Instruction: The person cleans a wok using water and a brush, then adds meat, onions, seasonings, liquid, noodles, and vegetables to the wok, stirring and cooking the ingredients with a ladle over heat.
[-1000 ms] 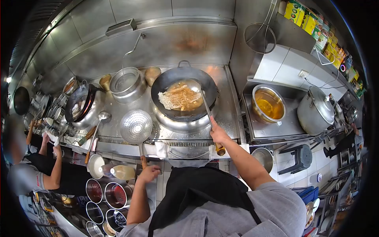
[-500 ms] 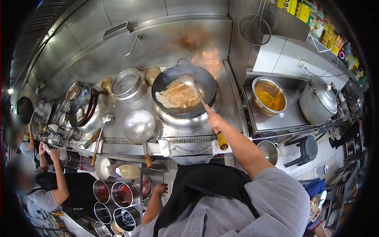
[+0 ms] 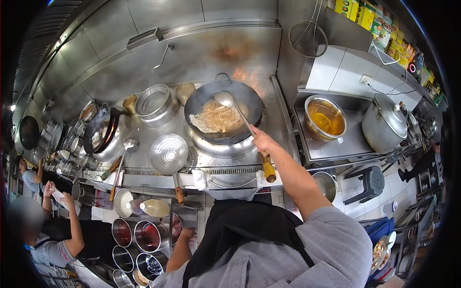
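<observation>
A ladle (image 3: 224, 99) is in my right hand (image 3: 261, 140), its fingers wrapped round the handle. The ladle's bowl is over the black wok (image 3: 197, 98), at the upper side of a heap of thin pale noodle-like food (image 3: 216, 118) in brown liquid. Down at my left side, my left hand (image 3: 186, 234) is near the metal pots, and its fingers are too small and dim to make out. Left of the wok, a perforated skimmer (image 3: 169, 153) lies on the stove, its wooden handle over the front edge.
Low flames (image 3: 246, 77) show behind the wok. A bowl of yellow oil (image 3: 326, 120) and a lidded pot (image 3: 383, 129) stand right. Pots of red sauce (image 3: 147, 236) are lower left. A co-worker (image 3: 60, 245) at left holds a white cloth. A stool (image 3: 369, 185) is at lower right.
My left hand has dropped from beside the skimmer handle to my side. The ladle has moved left and up in the wok. Flames flared behind the wok, then shrank.
</observation>
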A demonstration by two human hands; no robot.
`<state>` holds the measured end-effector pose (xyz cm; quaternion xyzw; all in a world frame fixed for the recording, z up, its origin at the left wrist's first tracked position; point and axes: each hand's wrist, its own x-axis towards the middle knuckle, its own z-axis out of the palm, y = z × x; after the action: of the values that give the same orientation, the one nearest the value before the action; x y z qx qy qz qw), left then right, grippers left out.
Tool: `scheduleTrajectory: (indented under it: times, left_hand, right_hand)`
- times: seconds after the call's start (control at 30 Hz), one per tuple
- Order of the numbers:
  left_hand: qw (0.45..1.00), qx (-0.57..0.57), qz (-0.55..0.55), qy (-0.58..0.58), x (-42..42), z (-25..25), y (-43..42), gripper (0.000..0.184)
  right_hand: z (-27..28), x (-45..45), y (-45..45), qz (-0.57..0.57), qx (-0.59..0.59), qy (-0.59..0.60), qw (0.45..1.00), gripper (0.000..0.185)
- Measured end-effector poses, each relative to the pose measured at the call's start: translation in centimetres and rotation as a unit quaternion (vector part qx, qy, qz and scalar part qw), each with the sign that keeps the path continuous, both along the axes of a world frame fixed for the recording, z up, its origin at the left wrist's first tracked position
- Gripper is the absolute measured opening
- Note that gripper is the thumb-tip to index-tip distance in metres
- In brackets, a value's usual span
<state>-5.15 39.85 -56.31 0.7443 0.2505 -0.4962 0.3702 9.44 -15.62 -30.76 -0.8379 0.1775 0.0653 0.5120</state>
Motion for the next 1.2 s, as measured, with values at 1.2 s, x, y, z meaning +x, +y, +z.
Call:
scheduleTrajectory:
  times: [1.2]
  left_hand:
    - [0.988,-0.125,-0.077,-0.047,5.6,-4.3,2.0,0.043]
  right_hand:
    - [1.1,-7.2,5.1,0.023,0.017,0.02,0.999,0.082]
